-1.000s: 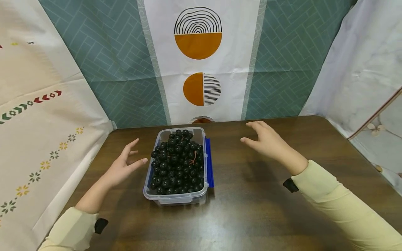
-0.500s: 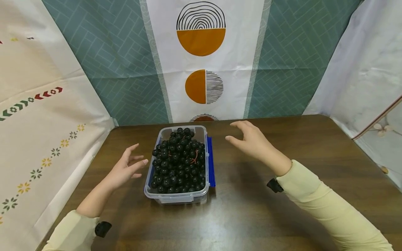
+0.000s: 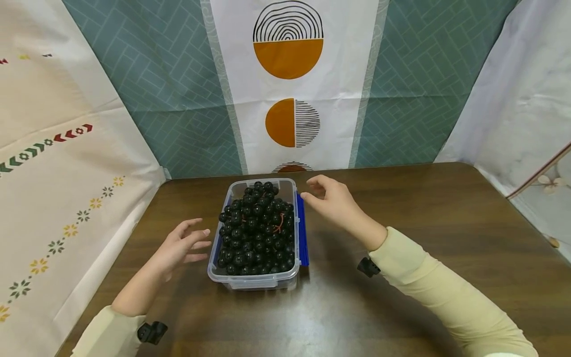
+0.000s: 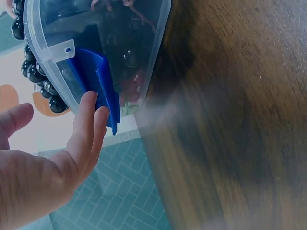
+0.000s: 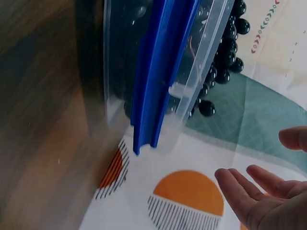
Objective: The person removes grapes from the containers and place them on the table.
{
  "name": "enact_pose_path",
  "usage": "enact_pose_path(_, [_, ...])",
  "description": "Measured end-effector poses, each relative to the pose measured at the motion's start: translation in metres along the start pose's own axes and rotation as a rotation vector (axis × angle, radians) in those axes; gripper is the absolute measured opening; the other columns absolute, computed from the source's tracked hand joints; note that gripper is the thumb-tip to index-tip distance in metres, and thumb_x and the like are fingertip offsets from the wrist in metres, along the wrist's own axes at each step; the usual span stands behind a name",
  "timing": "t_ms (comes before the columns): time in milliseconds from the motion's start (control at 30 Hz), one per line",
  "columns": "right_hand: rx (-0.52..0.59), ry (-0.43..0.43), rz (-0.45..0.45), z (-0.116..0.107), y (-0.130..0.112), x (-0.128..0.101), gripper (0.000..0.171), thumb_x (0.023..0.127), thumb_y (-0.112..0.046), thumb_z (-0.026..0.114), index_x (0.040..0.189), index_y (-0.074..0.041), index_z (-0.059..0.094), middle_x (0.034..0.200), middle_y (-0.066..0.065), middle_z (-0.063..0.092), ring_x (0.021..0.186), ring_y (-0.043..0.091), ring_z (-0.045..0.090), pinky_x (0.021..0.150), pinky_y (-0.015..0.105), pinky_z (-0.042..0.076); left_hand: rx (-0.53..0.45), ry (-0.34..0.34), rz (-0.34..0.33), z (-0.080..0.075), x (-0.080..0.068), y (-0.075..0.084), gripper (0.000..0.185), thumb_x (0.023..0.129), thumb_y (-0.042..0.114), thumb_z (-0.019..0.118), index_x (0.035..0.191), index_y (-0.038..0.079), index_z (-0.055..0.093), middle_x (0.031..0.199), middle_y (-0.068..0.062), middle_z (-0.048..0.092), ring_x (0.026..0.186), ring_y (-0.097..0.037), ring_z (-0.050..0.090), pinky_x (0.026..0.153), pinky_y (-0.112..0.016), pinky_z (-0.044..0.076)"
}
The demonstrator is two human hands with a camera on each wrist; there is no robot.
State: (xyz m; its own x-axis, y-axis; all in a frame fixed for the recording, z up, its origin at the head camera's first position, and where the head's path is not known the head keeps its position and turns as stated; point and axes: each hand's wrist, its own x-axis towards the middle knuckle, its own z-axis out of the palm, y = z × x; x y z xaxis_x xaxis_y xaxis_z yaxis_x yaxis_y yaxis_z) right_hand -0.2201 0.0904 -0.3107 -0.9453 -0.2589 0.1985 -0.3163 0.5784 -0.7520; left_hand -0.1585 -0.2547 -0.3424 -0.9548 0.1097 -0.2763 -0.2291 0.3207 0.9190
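Nearest us, the pale yellow left sleeve [image 3: 107, 334] comes in over the near left corner of the bench [image 3: 401, 198], a small black device [image 3: 151, 332] at its cuff. Beyond it the left hand [image 3: 174, 250] is beside the left wall of the clear plastic container [image 3: 256, 282], its fingers spread and loosely bent, pinching nothing. In the left wrist view they overlap the left blue flap [image 4: 91, 67]; whether they touch it we cannot tell. The container stands in the left half of the bench, its far end near the far edge, heaped above the rim with black grapes [image 3: 256, 233]. Farther along, by the container's far right corner, the right hand [image 3: 334, 203] hangs near the right blue flap [image 3: 303, 238], thumb apart from the fingers, holding nothing. A patterned cloth [image 3: 392, 49] hangs behind the far edge

We judge the step in hand to be a reach toward the container from both sides; a grasp from here would call for level fingers against its walls, with the loose top grapes left undisturbed. Compared with a second ago, the right hand has come in from well out over the bench, while the left has only dipped slightly and the container sits as it did
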Motion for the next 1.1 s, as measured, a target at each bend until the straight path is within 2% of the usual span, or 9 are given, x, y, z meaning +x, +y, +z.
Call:
enact_pose_path(200, [0.092,-0.011,-0.02,0.013,-0.008,-0.001,0.032,0.092,-0.02,0.061,0.118,-0.001,0.059,0.114,0.015,0.065,0.103,0.028,0.063,0.088,0.041,0.051,-0.008,-0.024,0.001,0.003,-0.001,-0.001,0.066,0.099,0.028,0.049,0.147,-0.002,0.016,0.143,-0.03,0.031,0.123,-0.033,0.052,0.09,-0.041,0.051])
enact_pose_path(467, [0.162,-0.097,0.017,0.03,-0.017,0.0,0.032,0.094,-0.021,0.058,0.119,-0.002,0.059,0.116,0.014,0.064,0.103,0.027,0.062,0.085,0.039,0.052,-0.033,-0.06,0.032,0.006,-0.003,-0.002,0.06,0.1,0.022,0.045,0.146,-0.005,0.018,0.14,-0.031,0.038,0.11,-0.019,0.059,0.087,-0.039,0.053])
enact_pose_path(700, [0.203,-0.152,0.027,0.043,-0.028,-0.002,0.033,0.094,-0.021,0.058,0.12,-0.001,0.059,0.115,0.013,0.065,0.1,0.026,0.063,0.082,0.036,0.052,-0.027,-0.062,0.036,0.005,-0.002,-0.003,0.06,0.101,0.023,0.045,0.147,-0.005,0.017,0.142,-0.032,0.035,0.113,-0.021,0.058,0.087,-0.039,0.053])
enact_pose_path(933, [0.519,-0.236,0.194,0.05,-0.034,-0.001,0.038,0.096,-0.014,0.055,0.128,0.006,0.05,0.124,0.023,0.059,0.105,0.036,0.063,0.083,0.034,0.055,-0.032,-0.063,0.028,0.006,0.006,-0.005,0.062,0.099,0.023,0.048,0.146,-0.005,0.019,0.133,-0.022,0.045,0.113,-0.022,0.058,0.088,-0.039,0.053])
enact_pose_path(1100, [0.631,-0.246,0.258,0.053,-0.038,-0.003,0.042,0.098,-0.014,0.051,0.133,0.007,0.044,0.124,0.025,0.058,0.102,0.034,0.065,0.081,0.034,0.055,-0.034,-0.075,0.028,0.005,0.008,-0.005,0.062,0.099,0.023,0.049,0.147,-0.004,0.021,0.129,-0.017,0.048,0.11,-0.019,0.059,0.087,-0.038,0.053])
